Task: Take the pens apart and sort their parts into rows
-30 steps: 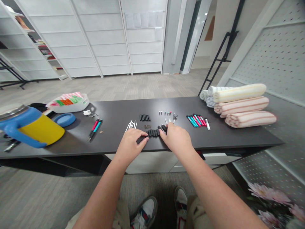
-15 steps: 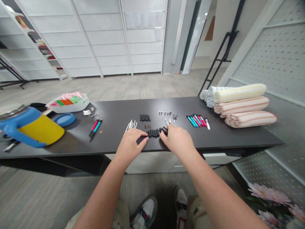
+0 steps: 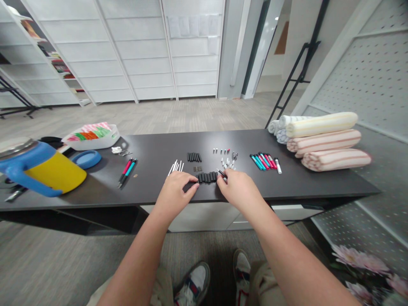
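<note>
Both hands rest near the front edge of a dark table [image 3: 312,182]. My left hand [image 3: 175,191] lies curled, its fingertips touching the left end of a row of short black pen grips [image 3: 207,177]. My right hand [image 3: 237,187] is closed in a pinch on a thin black pen piece with a silver tip [image 3: 222,173] at the row's right end. Beyond the hands lie white refill tubes [image 3: 176,167], a second row of black pieces [image 3: 194,157] and small silver and white pen parts [image 3: 227,161].
Assembled teal and red pens [image 3: 264,161] lie at right, two more pens [image 3: 126,168] at left. Rolled towels [image 3: 325,140] are stacked at the right end. A yellow and blue jug [image 3: 38,170], a blue lid [image 3: 86,159] and a white tray [image 3: 92,138] stand at left.
My right hand has drawn back slightly from the black row and now pinches a thin black piece with a silver tip. The left hand has hardly moved.
</note>
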`<control>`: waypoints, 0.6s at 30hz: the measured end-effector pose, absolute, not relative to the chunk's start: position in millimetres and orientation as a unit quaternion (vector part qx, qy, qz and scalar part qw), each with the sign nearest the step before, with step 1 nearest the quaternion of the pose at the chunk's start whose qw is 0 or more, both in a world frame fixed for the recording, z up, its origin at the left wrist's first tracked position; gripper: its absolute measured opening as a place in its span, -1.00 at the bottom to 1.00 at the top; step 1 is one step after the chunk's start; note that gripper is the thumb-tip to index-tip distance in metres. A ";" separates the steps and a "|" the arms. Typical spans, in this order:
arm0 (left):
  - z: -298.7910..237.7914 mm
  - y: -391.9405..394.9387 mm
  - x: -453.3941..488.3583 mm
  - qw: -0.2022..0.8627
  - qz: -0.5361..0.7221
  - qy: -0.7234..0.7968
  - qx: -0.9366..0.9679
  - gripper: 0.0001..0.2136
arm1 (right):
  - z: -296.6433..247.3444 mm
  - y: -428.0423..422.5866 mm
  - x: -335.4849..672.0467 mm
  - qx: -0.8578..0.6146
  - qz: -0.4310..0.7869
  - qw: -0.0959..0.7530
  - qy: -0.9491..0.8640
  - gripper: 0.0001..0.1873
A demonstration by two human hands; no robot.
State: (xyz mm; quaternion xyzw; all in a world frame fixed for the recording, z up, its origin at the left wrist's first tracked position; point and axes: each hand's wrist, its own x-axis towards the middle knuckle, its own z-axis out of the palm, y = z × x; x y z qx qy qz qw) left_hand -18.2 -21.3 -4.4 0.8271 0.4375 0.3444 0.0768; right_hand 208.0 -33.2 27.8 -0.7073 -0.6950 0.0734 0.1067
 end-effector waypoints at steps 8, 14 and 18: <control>-0.8 -23.1 -16.3 0.080 0.364 0.439 0.818 -0.93 | 32.7 -39.6 205.7 -0.686 0.065 0.156 -0.708 -0.70; 7.2 -31.0 -23.5 0.169 0.430 0.438 0.771 -0.79 | 36.9 -55.2 193.3 -0.529 0.213 0.276 -0.774 -0.76; 5.9 -39.5 -25.1 0.319 0.479 0.396 0.716 -0.70 | 33.9 -63.5 180.7 -0.386 0.461 0.380 -0.703 -0.63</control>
